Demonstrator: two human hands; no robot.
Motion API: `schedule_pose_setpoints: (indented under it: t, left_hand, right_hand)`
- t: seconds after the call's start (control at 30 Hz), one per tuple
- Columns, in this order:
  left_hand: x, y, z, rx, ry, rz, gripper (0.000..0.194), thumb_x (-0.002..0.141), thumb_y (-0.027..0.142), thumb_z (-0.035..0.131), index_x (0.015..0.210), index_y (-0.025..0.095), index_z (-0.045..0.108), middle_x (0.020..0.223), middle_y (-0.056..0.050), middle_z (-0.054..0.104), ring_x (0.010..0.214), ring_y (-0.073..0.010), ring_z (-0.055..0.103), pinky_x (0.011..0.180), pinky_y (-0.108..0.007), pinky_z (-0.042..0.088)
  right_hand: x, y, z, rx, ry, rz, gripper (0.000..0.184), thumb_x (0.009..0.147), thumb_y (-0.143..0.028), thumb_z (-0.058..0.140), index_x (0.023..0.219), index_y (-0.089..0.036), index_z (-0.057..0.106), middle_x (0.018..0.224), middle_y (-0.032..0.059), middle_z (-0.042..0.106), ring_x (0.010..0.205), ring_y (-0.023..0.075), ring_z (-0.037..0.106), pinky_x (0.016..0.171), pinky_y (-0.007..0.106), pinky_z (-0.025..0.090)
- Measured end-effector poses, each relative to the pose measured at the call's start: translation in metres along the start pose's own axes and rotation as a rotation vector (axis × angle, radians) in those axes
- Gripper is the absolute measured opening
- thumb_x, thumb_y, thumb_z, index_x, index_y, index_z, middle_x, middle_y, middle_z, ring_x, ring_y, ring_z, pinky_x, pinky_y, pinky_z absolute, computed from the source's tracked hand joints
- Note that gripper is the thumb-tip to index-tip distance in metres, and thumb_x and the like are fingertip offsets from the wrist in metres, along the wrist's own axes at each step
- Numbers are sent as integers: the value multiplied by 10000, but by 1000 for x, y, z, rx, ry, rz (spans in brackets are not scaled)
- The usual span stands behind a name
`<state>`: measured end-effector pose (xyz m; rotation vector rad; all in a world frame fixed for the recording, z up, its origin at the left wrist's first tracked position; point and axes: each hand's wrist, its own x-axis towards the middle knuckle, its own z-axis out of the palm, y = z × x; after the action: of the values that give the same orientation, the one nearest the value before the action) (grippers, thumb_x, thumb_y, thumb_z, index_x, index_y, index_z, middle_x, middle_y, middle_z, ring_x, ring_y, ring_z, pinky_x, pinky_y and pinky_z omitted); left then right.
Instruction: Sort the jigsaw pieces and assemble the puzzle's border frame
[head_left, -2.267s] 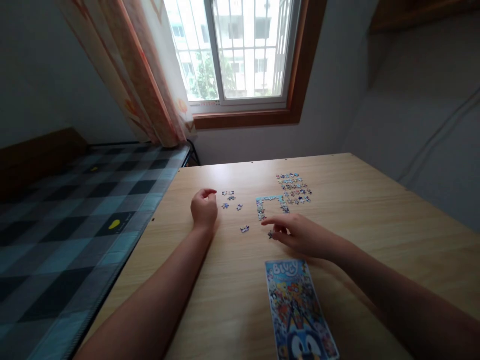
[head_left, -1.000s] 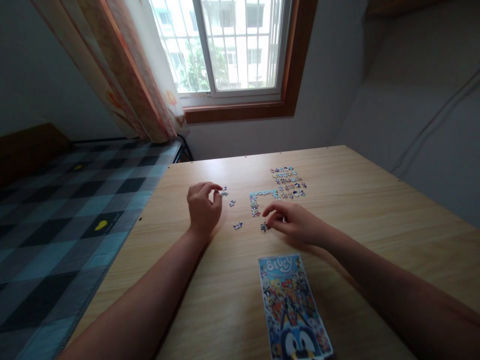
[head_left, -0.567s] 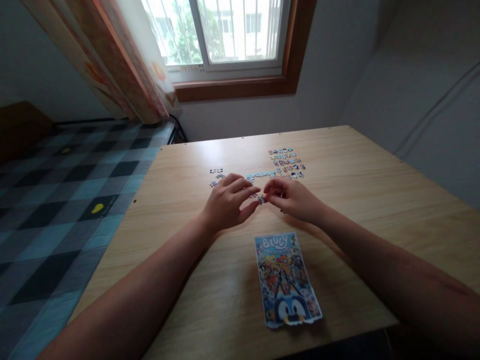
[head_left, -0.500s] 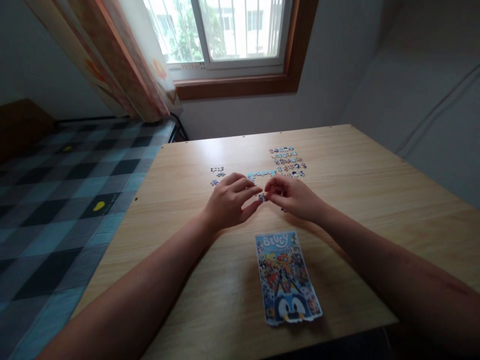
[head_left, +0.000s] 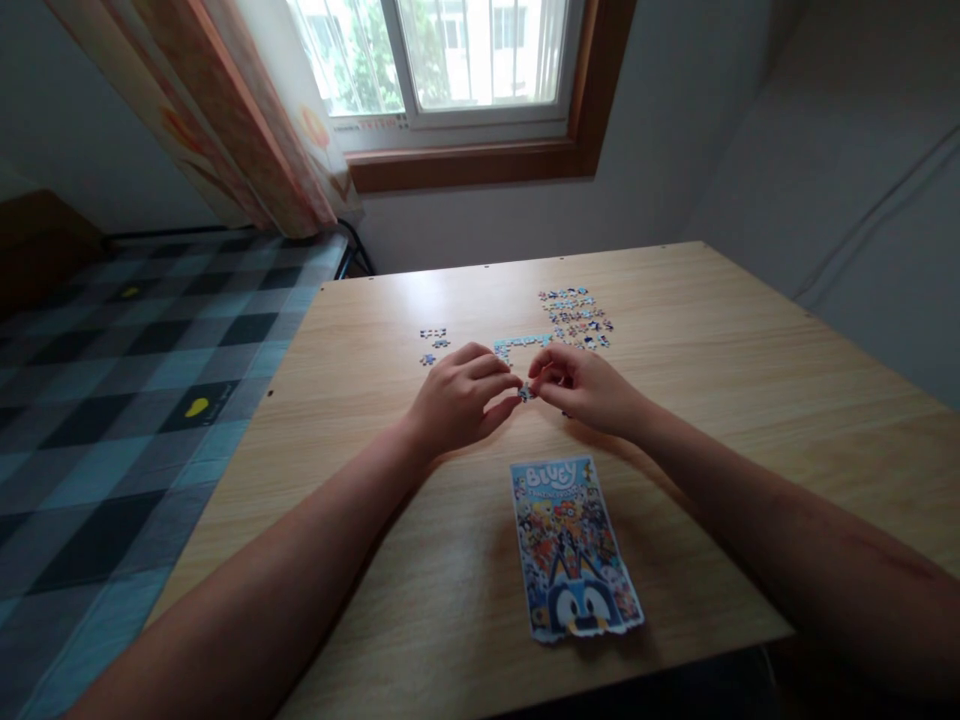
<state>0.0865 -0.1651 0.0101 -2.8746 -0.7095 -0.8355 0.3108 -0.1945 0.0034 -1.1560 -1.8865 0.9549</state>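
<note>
A small jigsaw piece (head_left: 525,393) is between the fingertips of both hands, just above the table. My left hand (head_left: 466,396) holds its left side, thumb below and fingers above. My right hand (head_left: 587,388) pinches the right side, its other fingers curled. Just beyond them lies a joined strip of light-blue jigsaw pieces (head_left: 525,341), partly hidden by my hands. Several loose jigsaw pieces (head_left: 581,318) sit in rows behind my right hand. Left of my left hand are a few more pieces (head_left: 428,359). Another piece shows partly under my right hand.
A Bluey picture sheet (head_left: 576,550) with a ragged lower edge lies near the front of the wooden table (head_left: 750,400). On the left stands a bed with a checked cover (head_left: 97,450). A window (head_left: 480,60) and curtain (head_left: 255,110) are behind.
The piece between my fingertips has turned or tilted slightly. Both hands stay in nearly the same place, and the whole view has shifted a little.
</note>
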Motion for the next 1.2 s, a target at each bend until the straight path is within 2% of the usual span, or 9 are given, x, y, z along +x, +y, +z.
schedule_pose_setpoints:
  t: [0.17,0.23,0.33,0.4,0.53,0.83,1.2]
  left_hand:
    - [-1,-4,2,-27,19,-20,163,933,319,592,962,252,738,931,-30,735,930,-198,617,866,-357,491]
    - [-3,-10,3,-12,88,-99,160,926,328,608,943,238,739,911,-37,731,895,-197,617,857,-360,492]
    - [-7,-23,6,35,251,-285,156,910,330,637,915,213,739,894,-54,731,882,-210,618,858,-385,491]
    - [-10,-29,8,48,296,-353,145,898,324,652,902,210,740,887,-56,734,885,-216,621,866,-398,490]
    - [-10,-28,11,6,187,-315,109,871,310,672,873,230,745,873,-39,738,862,-213,624,881,-409,488]
    - [-9,-17,11,18,-24,-272,123,864,319,660,894,262,765,914,-27,755,873,-222,629,878,-426,470]
    - [-8,-13,11,69,-75,-242,172,906,314,607,882,267,770,923,-22,766,880,-229,632,882,-442,454]
  right_hand:
    - [1,-1,1,-95,51,-61,94,861,-236,604,939,-202,643,851,26,715,746,150,626,697,298,474]
    - [1,-2,-2,-163,108,-95,106,866,-212,592,943,-205,665,873,30,719,750,156,621,727,314,481]
    - [2,0,-6,-281,200,-127,121,868,-187,591,934,-208,691,896,40,728,812,185,633,799,349,484]
    - [3,3,-8,-358,231,-155,140,871,-168,587,939,-212,701,926,47,738,887,209,642,871,379,473]
    - [4,12,-8,-475,205,-215,177,894,-159,575,967,-237,717,1021,51,748,1032,244,628,997,446,419]
    - [3,17,4,-566,214,-248,189,905,-162,597,948,-268,747,1091,36,748,1238,278,548,1095,524,352]
    - [3,16,12,-623,145,-278,225,905,-146,598,978,-289,756,1173,32,726,1320,297,503,1136,601,309]
